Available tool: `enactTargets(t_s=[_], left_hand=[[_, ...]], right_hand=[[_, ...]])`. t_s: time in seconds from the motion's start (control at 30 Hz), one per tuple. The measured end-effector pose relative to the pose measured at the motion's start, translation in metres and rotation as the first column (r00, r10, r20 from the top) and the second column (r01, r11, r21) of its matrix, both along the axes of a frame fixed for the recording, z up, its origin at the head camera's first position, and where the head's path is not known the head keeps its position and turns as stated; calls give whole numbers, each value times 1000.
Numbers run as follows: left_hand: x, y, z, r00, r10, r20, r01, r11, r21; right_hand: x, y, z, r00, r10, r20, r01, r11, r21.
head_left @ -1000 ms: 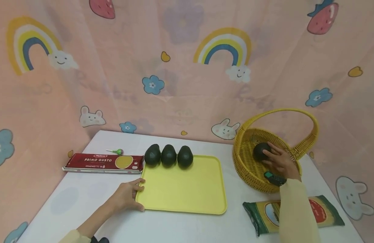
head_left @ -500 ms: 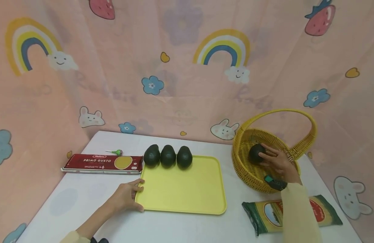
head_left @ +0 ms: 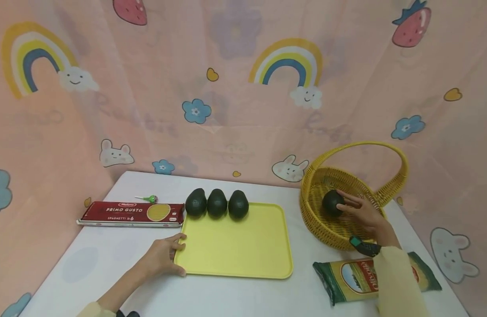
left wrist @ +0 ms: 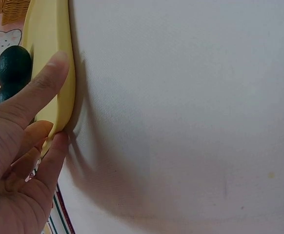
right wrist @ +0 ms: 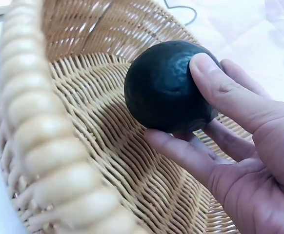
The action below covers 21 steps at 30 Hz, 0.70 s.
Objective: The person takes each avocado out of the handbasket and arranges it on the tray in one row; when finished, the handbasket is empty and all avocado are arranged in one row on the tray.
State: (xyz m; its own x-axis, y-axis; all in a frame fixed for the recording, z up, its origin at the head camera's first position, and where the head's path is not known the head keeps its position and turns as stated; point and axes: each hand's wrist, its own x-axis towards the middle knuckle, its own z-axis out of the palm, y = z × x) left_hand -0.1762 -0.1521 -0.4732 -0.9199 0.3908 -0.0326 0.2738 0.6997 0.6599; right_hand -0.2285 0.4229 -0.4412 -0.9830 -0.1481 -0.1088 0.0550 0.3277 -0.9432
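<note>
In the head view, my right hand [head_left: 362,213] reaches over the wicker basket [head_left: 318,231] and holds a dark green avocado [head_left: 332,203] inside it. The right wrist view shows the thumb on one side of the avocado [right wrist: 166,87] and the fingers beneath and behind it, above the woven bottom. My left hand [head_left: 162,256] grips the near left corner of the yellow tray [head_left: 243,248]. Thumb and fingertips pinch the tray's rim [left wrist: 64,92] in the left wrist view. Three avocados [head_left: 217,204] stand in a row along the tray's far left edge.
A red spaghetti pack [head_left: 130,214] lies left of the tray, with a green lollipop [head_left: 151,199] behind it. A green and yellow pasta bag [head_left: 346,281] lies in front of the basket, partly under my right sleeve. The basket's tall handle [head_left: 358,144] arches up behind my hand.
My right hand has shifted the avocado slightly left and nearer within the basket, its wrist turning rightward. The left hand keeps its hold on the tray. The whole view drifts slightly left.
</note>
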Motion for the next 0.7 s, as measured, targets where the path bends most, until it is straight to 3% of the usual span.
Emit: enactTargets(t_s=[0.4,0.7], left_hand=[[0,-1,1,999,-20,-27,19,1000,-21],[1,1,2,1000,6,-25,-7,999,-50]], right_hand=[[6,-4,7,998,29,-47,-28,1000,10],[10,-14,10,993,58,-102,-59,998,0]])
